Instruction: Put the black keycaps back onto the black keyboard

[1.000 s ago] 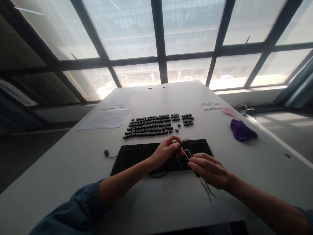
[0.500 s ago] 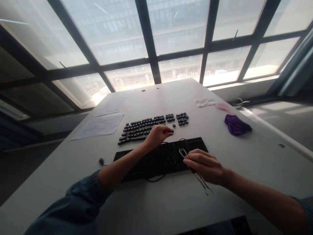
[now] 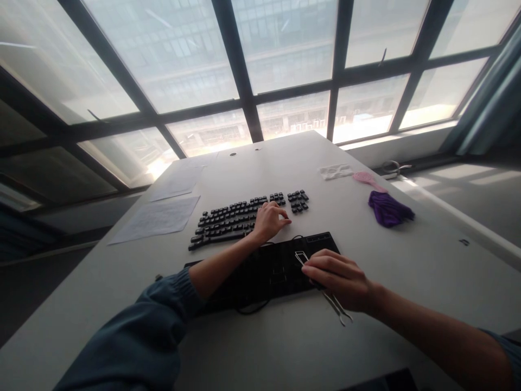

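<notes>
My left hand (image 3: 269,221) reaches over to the gap between the larger block of black keycaps (image 3: 228,221) and the small group of keycaps (image 3: 298,201) on the right. Its thumb and fingers are bent together close to the table. Whatever lies at the fingertips is hidden. In my right hand (image 3: 340,276) is a keycap puller (image 3: 302,257), its wire loop pointing away from me and its hooked wire ends (image 3: 341,317) sticking out below. Beneath both arms lies the black keyboard base (image 3: 280,267), its left part partly covered by my left sleeve.
Sheets of paper (image 3: 157,220) lie on the white table (image 3: 260,168) at left. To the right are a white cloth (image 3: 336,171), a pink brush (image 3: 366,179) and a purple cloth bundle (image 3: 388,209). A cable (image 3: 253,309) loops below the keyboard base. Windows stand behind.
My left hand has moved slightly forward among the keycaps, and the loose keycap beside it is now hidden. My right hand keeps its hold on the puller. The view has shifted a little.
</notes>
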`<state>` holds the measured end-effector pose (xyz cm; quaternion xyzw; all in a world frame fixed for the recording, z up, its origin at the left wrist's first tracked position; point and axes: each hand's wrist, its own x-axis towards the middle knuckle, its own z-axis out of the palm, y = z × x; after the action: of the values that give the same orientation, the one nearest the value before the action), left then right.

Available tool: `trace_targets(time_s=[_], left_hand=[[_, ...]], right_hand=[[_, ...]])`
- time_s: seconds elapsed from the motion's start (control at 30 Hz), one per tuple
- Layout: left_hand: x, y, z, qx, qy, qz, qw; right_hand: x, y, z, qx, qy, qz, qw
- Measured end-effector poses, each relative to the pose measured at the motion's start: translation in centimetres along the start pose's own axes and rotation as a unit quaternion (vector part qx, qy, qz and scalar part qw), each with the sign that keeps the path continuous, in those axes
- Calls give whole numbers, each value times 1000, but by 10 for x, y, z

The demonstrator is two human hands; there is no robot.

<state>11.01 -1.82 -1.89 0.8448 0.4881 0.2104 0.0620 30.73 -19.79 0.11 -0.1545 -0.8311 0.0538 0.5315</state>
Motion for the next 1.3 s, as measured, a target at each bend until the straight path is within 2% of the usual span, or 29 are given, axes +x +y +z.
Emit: trace_targets(time_s=[0.07, 0.13, 0.2, 0.27, 0.33, 0.4, 0.5, 0.63, 0.73, 0.8, 0.93, 1.07, 1.17, 1.3], left_hand=[[1, -2, 0, -11, -2, -2, 1000], [2, -4, -4, -30, 5, -4, 1000], [0, -1, -12, -50, 25, -1, 998], [-9, 6, -22, -69, 47, 15, 996], [-27, 19, -33, -90, 56, 40, 994], [-50, 34, -40, -119, 36, 64, 990], [-86, 56, -39, -154, -19, 74, 985], [-114, 69, -28, -174, -46, 67, 981], [-117, 69, -20, -178, -41, 65, 981], [-117, 68, -18, -183, -35, 63, 980], [-117, 68, -20, -193, -35, 72, 978], [-118, 68, -26, -204, -88, 150, 963], [-118, 66, -27, -217, -139, 198, 946], [-117, 64, -23, -227, -151, 186, 944]], right_hand=[[-3, 2, 1, 20, 14, 26, 999], [-6, 5, 1, 39, 56, 87, 994], [-8, 8, 0, 53, 110, 194, 973], [-9, 11, -2, 80, 131, 314, 937], [-9, 13, -4, 119, 100, 397, 904], [-8, 13, -4, 139, 42, 431, 891], [-8, 12, -1, 115, -33, 433, 894], [-9, 11, 3, 107, -73, 439, 889], [-11, 10, 4, 119, -92, 437, 887], [-13, 8, 3, 119, -111, 413, 896], [-18, 6, 2, 103, -134, 315, 934], [-24, 9, 5, 92, -128, 215, 964], [-28, 13, 9, 107, -97, 225, 964], [-30, 13, 12, 132, -60, 278, 950]])
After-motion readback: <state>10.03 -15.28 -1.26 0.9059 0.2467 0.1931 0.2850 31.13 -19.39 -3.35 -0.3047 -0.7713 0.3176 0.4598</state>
